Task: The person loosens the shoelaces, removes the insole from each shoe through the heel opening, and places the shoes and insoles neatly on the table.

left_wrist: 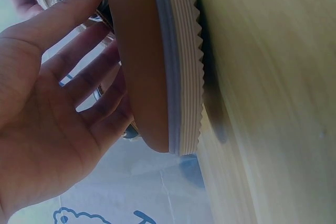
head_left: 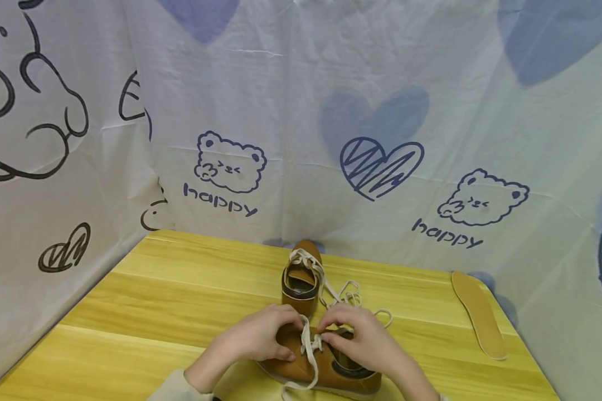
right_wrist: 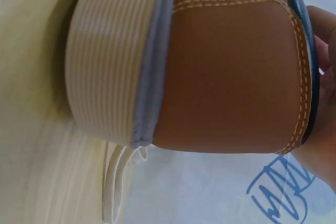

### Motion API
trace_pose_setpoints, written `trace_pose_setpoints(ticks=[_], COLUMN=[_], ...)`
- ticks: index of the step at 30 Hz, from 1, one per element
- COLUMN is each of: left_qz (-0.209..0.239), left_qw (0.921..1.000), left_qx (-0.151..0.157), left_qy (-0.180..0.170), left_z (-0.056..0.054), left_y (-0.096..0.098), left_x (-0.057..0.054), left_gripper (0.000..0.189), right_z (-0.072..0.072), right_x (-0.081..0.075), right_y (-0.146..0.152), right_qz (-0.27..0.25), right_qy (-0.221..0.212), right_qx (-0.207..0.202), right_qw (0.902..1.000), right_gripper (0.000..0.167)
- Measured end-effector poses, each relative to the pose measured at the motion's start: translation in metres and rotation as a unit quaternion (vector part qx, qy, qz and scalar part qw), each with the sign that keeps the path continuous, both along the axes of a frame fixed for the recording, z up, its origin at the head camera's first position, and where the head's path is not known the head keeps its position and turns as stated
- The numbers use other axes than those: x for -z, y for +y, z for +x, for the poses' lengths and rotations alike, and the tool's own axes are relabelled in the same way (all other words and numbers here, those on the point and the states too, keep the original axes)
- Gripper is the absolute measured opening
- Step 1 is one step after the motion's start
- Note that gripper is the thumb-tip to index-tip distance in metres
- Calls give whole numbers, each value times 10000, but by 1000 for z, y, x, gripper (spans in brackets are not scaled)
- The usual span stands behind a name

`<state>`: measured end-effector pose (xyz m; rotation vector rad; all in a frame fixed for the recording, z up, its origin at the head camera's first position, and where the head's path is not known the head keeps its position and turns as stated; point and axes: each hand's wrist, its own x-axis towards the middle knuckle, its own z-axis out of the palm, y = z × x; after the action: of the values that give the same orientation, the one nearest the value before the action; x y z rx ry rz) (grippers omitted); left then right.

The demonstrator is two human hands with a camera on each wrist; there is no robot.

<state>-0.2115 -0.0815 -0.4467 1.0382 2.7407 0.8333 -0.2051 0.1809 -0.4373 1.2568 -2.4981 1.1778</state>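
A brown shoe (head_left: 341,380) with a cream shoelace (head_left: 308,353) stands on the wooden table, its toe towards the left. Over the front of this shoe, my left hand (head_left: 261,337) holds it, with the thumb on the near side and the fingers reaching to the far side; the left wrist view shows those fingertips partly hidden behind the shoe. My right hand (head_left: 363,337) reaches across the shoe's opening and pinches the shoelace by the eyelets. One lace end hangs down the near side. In the right wrist view the heel (right_wrist: 231,77) hides most of that hand.
Behind the worked shoe stands a matching brown shoe (head_left: 308,248), its loose lace (head_left: 348,295) trailing right on the table (head_left: 180,278). A tan insole (head_left: 481,320) lies near the table's right edge. Printed white cloth (head_left: 301,211) hangs along the back and sides.
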Motion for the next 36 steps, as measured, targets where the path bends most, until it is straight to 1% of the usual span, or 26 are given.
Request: trace_pose_setpoints(ticks=[4, 9, 16, 21, 24, 27, 32, 36], left_qz=[32, 18, 18, 1, 16, 58, 91, 123], left_qw=[10000, 10000, 10000, 10000, 10000, 10000, 9999, 9999], left_qx=[10, 24, 19, 5, 29, 47, 33, 60], left_qy=[-30, 53, 80, 88, 90, 57, 31, 66], left_z=[0, -1, 0, 1, 1, 1, 1, 1], left_y=[0, 0, 1, 1, 1, 1, 1, 1], left_x=[0, 0, 0, -1, -1, -1, -1, -1], left_gripper=[37, 38, 39, 39, 39, 39, 40, 41], right_z=[-1, 0, 3, 5, 5, 4, 1, -1], right_x=[1, 1, -4, -5, -4, -3, 0, 2], right_y=[0, 1, -1, -4, -4, -3, 1, 4], right_qz=[290, 582, 1087, 1299, 1304, 1217, 870, 679], right_qy=[132, 248, 529, 675, 556, 215, -407, -625], right_qx=[-4, 135, 395, 506, 529, 547, 550, 621], right_qw=[9995, 9979, 9919, 9879, 9885, 9908, 9939, 9938], right_gripper=[16, 13, 9, 9, 9, 7, 7, 8])
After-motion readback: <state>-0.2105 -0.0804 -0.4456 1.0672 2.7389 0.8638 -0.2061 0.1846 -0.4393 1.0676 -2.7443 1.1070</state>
